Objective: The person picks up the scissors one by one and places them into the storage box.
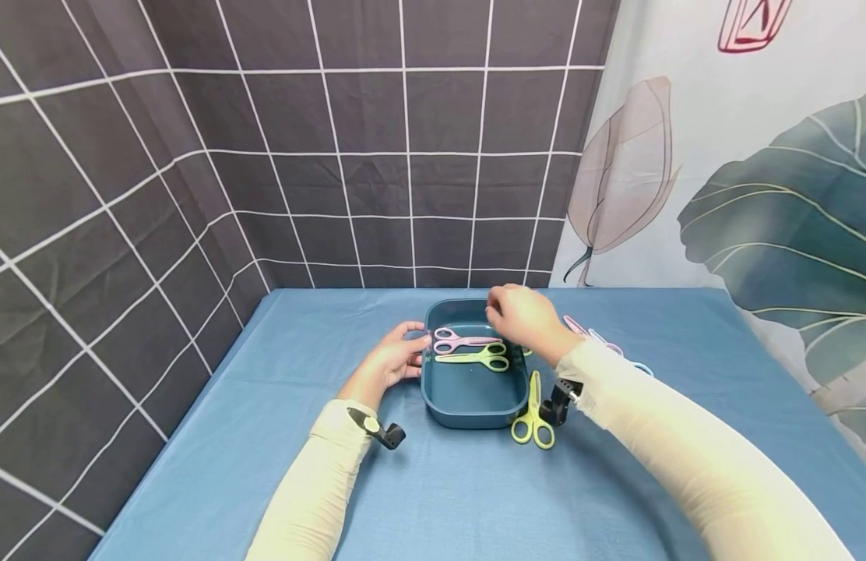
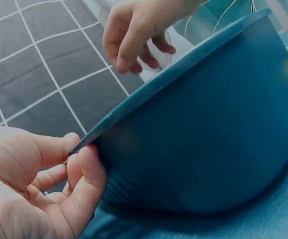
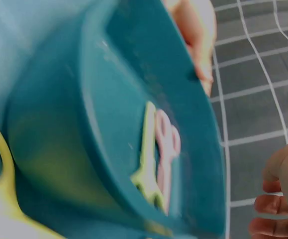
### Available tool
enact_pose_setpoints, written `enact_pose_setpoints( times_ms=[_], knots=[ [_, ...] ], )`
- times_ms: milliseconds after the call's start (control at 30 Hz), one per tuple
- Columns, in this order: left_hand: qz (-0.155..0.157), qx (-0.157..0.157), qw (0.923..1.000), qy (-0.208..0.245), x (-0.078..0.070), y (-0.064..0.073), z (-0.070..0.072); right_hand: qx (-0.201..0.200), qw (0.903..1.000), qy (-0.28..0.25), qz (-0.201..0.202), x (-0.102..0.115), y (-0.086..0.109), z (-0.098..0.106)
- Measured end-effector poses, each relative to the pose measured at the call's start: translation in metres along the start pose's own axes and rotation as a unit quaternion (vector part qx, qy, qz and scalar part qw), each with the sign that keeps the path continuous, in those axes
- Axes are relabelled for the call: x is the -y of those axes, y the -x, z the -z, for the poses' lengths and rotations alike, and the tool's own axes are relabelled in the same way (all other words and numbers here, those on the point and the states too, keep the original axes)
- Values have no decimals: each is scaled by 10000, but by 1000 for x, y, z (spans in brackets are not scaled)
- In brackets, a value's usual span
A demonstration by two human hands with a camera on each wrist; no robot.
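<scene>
A blue plastic bin (image 1: 475,421) stands on the cloth, and my left hand (image 1: 391,360) pinches its left rim between thumb and fingers. Inside the bin lie pink scissors (image 1: 478,341) and yellow-green scissors (image 1: 468,358), side by side. My right hand (image 1: 527,318) is above the bin's far right corner. In the left wrist view the right hand (image 2: 141,32) hangs over the rim with loosely bent fingers, and nothing shows in it. Just outside the bin's right wall are yellow scissors (image 1: 534,389).
More scissors lie right of the bin, partly hidden by my right arm: a pink pair (image 1: 573,324) and a pair with a light blue handle (image 1: 643,368). A blue cloth (image 1: 321,351) covers the table. Gridded dark fabric (image 1: 363,179) hangs behind.
</scene>
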State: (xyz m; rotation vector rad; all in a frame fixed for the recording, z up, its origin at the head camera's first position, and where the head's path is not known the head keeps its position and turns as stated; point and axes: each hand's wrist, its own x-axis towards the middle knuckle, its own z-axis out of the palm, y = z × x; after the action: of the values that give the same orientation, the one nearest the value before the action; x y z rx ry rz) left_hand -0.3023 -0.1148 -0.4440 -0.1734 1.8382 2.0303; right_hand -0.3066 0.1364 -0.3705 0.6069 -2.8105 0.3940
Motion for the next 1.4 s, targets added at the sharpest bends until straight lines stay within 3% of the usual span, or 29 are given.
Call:
enact_pose_setpoints(
  times_ms=[267,567,767,867,1000,1100,1233,1333,1400],
  knots=[
    [-27,-30,10000,-31,2,0,1,-235,9995,62,-195,-45,3,22],
    [-59,29,10000,-45,2,0,0,3,9992,262,-291,-94,14,35],
    [-82,76,9999,-64,3,-1,0,292,9980,527,-197,-114,22,37],
    [-66,62,9999,-80,2,-1,0,456,9957,803,68,-123,27,35],
    [-63,32,9999,-104,2,-1,0,720,9871,1245,706,-136,33,29],
    [-83,8,9999,-103,3,-1,-1,959,9714,1558,1514,-146,39,23],
    [-86,-19,9999,-106,2,1,-2,1054,9433,1792,2586,-160,43,11],
    [-93,-24,9999,-118,2,1,-2,989,9348,1863,2857,-166,44,3],
    [-91,-23,9999,-102,1,0,-2,1019,9344,1905,2833,-167,44,0]
  ],
)
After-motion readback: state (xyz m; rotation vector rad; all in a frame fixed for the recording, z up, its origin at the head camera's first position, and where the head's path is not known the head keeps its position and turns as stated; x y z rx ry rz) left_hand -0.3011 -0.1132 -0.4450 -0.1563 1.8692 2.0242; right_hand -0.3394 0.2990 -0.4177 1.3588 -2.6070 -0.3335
